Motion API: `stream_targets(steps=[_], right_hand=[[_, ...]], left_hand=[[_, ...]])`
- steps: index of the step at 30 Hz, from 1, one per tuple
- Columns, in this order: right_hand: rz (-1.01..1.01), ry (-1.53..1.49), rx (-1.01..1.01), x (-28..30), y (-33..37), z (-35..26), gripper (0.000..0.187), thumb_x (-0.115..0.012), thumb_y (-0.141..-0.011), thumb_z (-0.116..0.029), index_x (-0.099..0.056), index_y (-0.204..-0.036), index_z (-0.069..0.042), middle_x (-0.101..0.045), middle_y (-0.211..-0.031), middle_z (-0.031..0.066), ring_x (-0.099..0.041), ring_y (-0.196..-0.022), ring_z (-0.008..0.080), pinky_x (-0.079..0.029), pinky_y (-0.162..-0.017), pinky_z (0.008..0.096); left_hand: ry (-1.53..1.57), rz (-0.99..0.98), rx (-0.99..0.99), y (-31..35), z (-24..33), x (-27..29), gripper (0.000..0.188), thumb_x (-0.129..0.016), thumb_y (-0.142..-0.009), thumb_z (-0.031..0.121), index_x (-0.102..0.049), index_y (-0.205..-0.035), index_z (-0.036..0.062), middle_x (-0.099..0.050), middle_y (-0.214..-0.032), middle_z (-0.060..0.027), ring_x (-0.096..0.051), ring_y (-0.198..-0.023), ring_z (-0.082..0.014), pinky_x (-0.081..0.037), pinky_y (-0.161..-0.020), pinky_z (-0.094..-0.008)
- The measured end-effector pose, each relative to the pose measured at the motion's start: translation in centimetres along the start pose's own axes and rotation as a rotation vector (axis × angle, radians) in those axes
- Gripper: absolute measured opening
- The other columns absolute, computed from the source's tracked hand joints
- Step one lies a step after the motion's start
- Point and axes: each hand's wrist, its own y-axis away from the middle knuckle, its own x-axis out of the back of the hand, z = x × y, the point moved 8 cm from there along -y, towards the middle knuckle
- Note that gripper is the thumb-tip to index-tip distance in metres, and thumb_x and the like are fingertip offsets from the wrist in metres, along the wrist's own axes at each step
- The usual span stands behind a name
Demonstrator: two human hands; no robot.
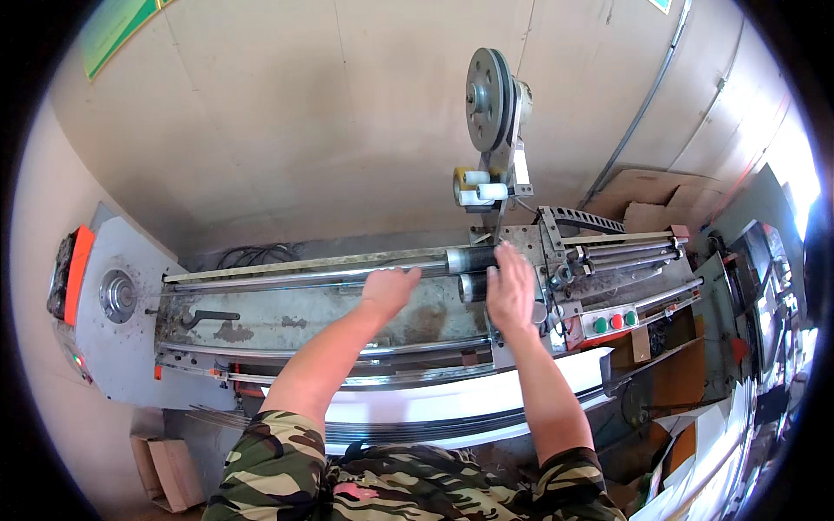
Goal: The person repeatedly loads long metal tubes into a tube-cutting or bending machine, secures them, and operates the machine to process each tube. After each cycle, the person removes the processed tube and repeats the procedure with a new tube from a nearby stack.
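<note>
My left hand [391, 288] is closed over the middle of the machine bed, its fingers curled at a thin metal rod [261, 288] that runs from the round chuck [117, 296] at the left. To the right, my right hand [511, 291] has its fingers stretched out and close together. It lies beside two black rollers with silver ends, the upper roller [469, 260] and the lower roller [472, 287], and partly covers them. Whether its palm touches them is hidden.
A hooked wrench [213, 318] lies on the bed [269, 326]. Behind the rollers rises an arm with a grey wheel [488, 100] and a yellow tape roll [460, 185]. Green and red buttons [617, 321] sit at the right. White sheet material [417, 398] spans the front.
</note>
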Motion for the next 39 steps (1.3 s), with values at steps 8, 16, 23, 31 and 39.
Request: stream_targets(steps=[8, 16, 23, 31, 39], right_hand=[[-0.267, 0.011, 0.036, -9.8, 1.7, -10.3, 0.046, -0.065, -0.09, -0.024, -0.056, -0.127, 0.002, -0.055, -0.138, 0.0203, -0.049, -0.131, 0.0352, -0.036, -0.112, 0.0463], [-0.227, 0.016, 0.057, -13.1, 2.0, -17.3, 0.037, -0.064, -0.091, -0.024, -0.06, -0.117, 0.001, -0.062, -0.122, 0.0171, -0.055, -0.12, 0.0343, -0.038, -0.109, 0.0465], [-0.241, 0.021, 0.018, -16.1, 2.2, -21.9, 0.034, -0.067, -0.089, -0.027, -0.063, -0.11, -0.001, -0.065, -0.113, 0.0162, -0.057, -0.112, 0.0345, -0.042, -0.103, 0.0459], [-0.279, 0.044, -0.01, -19.3, 2.1, -28.9, 0.032, -0.064, -0.091, -0.029, -0.064, -0.105, -0.001, -0.066, -0.109, 0.0184, -0.057, -0.111, 0.0366, -0.043, -0.102, 0.0458], [-0.472, -0.016, -0.071, -22.5, 1.7, -34.1, 0.04, -0.061, -0.093, -0.035, -0.065, -0.115, -0.001, -0.065, -0.12, 0.0197, -0.054, -0.122, 0.0362, -0.039, -0.109, 0.0454]], left_hand=[[0.003, -0.004, 0.014, 6.1, -9.6, -0.1, 0.037, -0.05, -0.093, 0.012, -0.057, -0.128, 0.0178, -0.068, -0.089, -0.013, -0.071, -0.081, -0.0307, -0.054, -0.068, -0.0454], [-0.03, -0.037, 0.024, 14.1, -22.3, -0.3, 0.039, -0.05, -0.091, 0.01, -0.056, -0.129, 0.0168, -0.068, -0.093, -0.0147, -0.07, -0.085, -0.0331, -0.054, -0.071, -0.0458], [-0.035, -0.128, 0.055, 21.7, -33.8, 1.1, 0.048, -0.05, -0.088, 0.006, -0.054, -0.135, 0.0175, -0.069, -0.101, -0.0168, -0.069, -0.09, -0.0357, -0.053, -0.076, -0.0477], [-0.028, -0.097, 0.092, 29.5, -45.6, 2.4, 0.048, -0.049, -0.087, 0.007, -0.058, -0.133, 0.0167, -0.069, -0.101, -0.0181, -0.066, -0.092, -0.04, -0.052, -0.08, -0.0505], [-0.079, -0.096, 0.149, 34.2, -54.3, 1.3, 0.039, -0.05, -0.088, 0.006, -0.063, -0.124, 0.0147, -0.071, -0.097, -0.0182, -0.067, -0.088, -0.0394, -0.052, -0.079, -0.0522]])
